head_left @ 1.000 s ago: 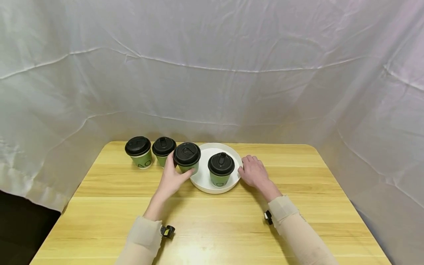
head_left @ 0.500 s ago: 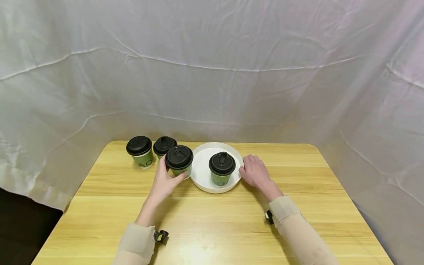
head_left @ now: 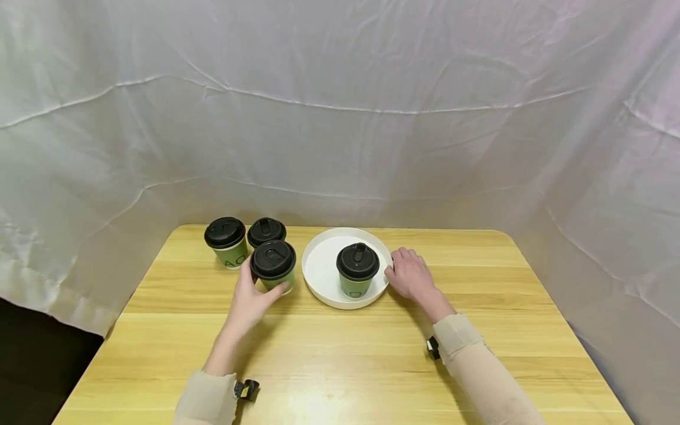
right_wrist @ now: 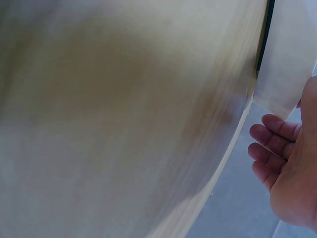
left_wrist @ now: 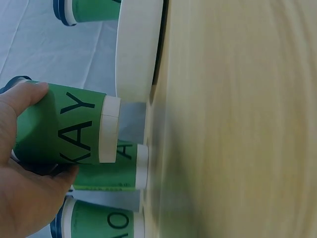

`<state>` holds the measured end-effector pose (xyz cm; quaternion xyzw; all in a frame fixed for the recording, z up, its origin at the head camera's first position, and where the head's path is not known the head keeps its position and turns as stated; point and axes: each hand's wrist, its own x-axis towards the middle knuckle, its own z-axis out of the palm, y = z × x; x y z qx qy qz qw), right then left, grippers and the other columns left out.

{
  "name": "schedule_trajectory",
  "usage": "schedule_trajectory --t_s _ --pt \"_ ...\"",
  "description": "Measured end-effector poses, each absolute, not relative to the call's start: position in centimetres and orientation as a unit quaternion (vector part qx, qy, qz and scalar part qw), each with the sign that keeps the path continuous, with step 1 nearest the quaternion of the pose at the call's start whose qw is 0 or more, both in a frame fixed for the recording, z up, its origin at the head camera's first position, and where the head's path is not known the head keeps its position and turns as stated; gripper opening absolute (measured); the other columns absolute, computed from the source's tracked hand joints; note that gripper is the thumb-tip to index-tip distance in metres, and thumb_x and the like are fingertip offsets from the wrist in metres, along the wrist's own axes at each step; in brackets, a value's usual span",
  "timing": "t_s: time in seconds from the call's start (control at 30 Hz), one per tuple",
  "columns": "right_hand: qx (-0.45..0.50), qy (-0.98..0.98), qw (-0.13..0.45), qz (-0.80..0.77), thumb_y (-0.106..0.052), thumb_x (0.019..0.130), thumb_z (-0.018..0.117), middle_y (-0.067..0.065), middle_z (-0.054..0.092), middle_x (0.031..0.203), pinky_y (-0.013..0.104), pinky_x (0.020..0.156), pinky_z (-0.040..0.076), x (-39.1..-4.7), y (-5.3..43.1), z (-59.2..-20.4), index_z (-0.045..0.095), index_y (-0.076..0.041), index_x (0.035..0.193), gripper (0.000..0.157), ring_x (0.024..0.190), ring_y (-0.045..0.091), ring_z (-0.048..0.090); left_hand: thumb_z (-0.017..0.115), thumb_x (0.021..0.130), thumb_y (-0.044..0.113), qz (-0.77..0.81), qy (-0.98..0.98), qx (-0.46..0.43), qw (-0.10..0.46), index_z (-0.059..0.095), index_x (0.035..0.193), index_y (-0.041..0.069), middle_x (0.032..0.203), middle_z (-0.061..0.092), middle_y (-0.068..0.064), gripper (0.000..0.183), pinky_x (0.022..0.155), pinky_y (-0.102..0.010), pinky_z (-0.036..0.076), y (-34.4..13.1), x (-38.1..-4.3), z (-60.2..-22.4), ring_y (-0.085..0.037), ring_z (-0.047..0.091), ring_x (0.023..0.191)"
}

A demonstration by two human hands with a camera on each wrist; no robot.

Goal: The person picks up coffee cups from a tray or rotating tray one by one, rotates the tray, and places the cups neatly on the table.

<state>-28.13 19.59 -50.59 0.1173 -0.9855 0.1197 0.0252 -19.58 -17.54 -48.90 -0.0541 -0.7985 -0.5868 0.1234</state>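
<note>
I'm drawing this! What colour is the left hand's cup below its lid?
The cup is green with a white band, best in the left wrist view.

You get a bright head view, with pale glare on the worktop [head_left: 345, 342] near the bottom edge, a soft shadow beside your right sleeve [head_left: 480, 372] and a pinkish tint on the curtain [head_left: 340, 118] at upper right. Your wrist views look dimmer and bluish: the left shows legible lettering [left_wrist: 77, 130] on the held cup [left_wrist: 37, 124], while the right renders the worktop soft under broad shadows.

Curtained booth: pale sheeting [head_left: 340, 147] around a wooden table [head_left: 340, 354]
</note>
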Motion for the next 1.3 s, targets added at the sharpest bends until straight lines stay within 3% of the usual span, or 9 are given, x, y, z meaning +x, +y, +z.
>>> schedule_trajectory --t_s 0.73,1.0,1.3 --pt "0.12 -0.984 0.034 0.124 -0.025 0.102 0.051 0.021 0.059 0.128 0.055 0.103 0.045 -27.8 20.1 -50.6 0.058 0.005 0.13 0.041 0.118 0.039 0.053 0.085 0.08 -0.003 -0.549 -0.822 0.021 0.151 0.027 0.151 -0.01 0.146 0.04 -0.029 0.091 0.12 -0.054 0.033 -21.8 -17.7 -49.2 -0.04 0.045 0.137" --pt "0.12 -0.985 0.034 0.121 -0.026 0.101 0.05 0.02 0.059 0.126 0.054 0.1 0.046 -27.7 20.1 -50.7 0.058 0.004 0.128 0.041 0.115 0.038 0.052 0.084 0.082 0.003 -0.52 -0.837 0.082 0.147 0.025 0.147 -0.015 0.142 0.04 -0.036 0.09 0.117 -0.06 0.033 -22.9 -17.7 -48.7 -0.049 0.044 0.134" --pt "0.118 -0.985 0.028 0.121 -0.027 0.101 0.049 0.02 0.059 0.127 0.054 0.101 0.046 -27.8 20.2 -50.8 0.058 0.004 0.13 0.043 0.116 0.038 0.052 0.084 0.081 0.007 -0.5 -0.846 0.123 0.14 0.022 0.146 -0.017 0.14 0.034 -0.038 0.093 0.116 -0.06 0.031 -23.9 -18.2 -48.7 -0.049 0.039 0.131"
